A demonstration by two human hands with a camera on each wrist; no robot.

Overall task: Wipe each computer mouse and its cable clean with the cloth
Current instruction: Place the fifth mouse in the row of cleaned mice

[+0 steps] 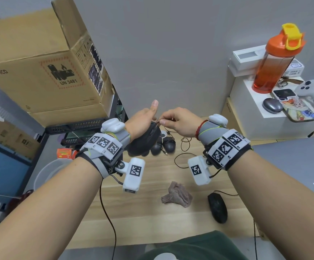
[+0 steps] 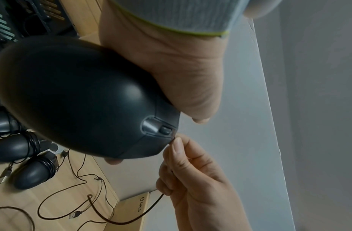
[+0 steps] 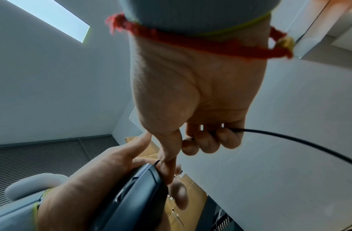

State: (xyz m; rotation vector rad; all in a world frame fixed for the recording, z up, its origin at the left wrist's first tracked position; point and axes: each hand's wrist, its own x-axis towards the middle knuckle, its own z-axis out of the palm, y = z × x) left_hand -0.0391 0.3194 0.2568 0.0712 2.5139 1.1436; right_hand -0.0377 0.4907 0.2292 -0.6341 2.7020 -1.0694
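Left hand (image 1: 143,119): we grip the mouse (image 2: 78,100) above the counter (image 1: 143,212), thumb raised.
Right hand (image 1: 178,121): we pinch its cable (image 2: 131,217) at the mouse's front.
Cloth (image 1: 177,194): on the counter, at 6 o'clock from our hands.

— How much of the rounded black plastic mouse (image 1: 146,139) shows from the head?
— Little; the left hand (image 1: 143,119) covers most of it, and its thin black cable (image 2: 131,218) is lost inside the right hand (image 2: 193,176)
— The grey laptop (image 1: 298,166)?
— Cut by the right edge
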